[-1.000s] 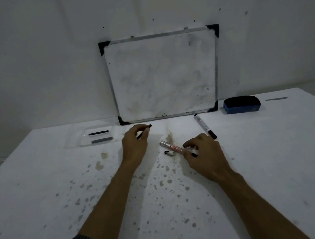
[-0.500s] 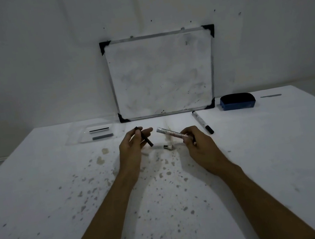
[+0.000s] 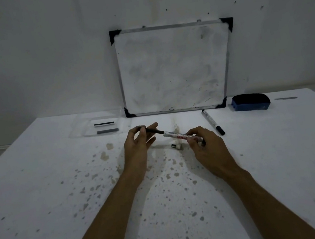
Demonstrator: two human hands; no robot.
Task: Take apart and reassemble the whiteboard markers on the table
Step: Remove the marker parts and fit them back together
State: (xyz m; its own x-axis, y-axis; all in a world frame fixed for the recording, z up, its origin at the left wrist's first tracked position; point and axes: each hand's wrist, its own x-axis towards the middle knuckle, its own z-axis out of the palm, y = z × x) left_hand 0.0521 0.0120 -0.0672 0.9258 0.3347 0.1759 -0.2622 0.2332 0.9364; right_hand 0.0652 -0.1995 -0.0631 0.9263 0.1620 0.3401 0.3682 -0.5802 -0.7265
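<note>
A smudged whiteboard [image 3: 173, 65] leans against the wall on the stained tabletop [image 3: 41, 198]; a blue eraser [image 3: 250, 102] sits just right of it. A clear tray [image 3: 84, 128] lies at its left.

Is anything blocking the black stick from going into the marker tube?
Nothing visible is. The left hand holds the black ink stick, and its tip already meets the open end of the marker barrel held by the right hand.

A: Left hand [image 3: 138, 142] pinching a thin black ink stick [image 3: 152, 130], far end meeting the open end of a white marker barrel [image 3: 177, 134] gripped by right hand [image 3: 205, 145].

B: Below them, small cap piece [image 3: 175, 146] lying on the stained table [image 3: 61, 195]. Second marker [image 3: 212, 121] near the whiteboard [image 3: 173, 67], blue eraser [image 3: 250, 102] just right of it, clear tray [image 3: 96, 126] with two dark sticks off left.
</note>
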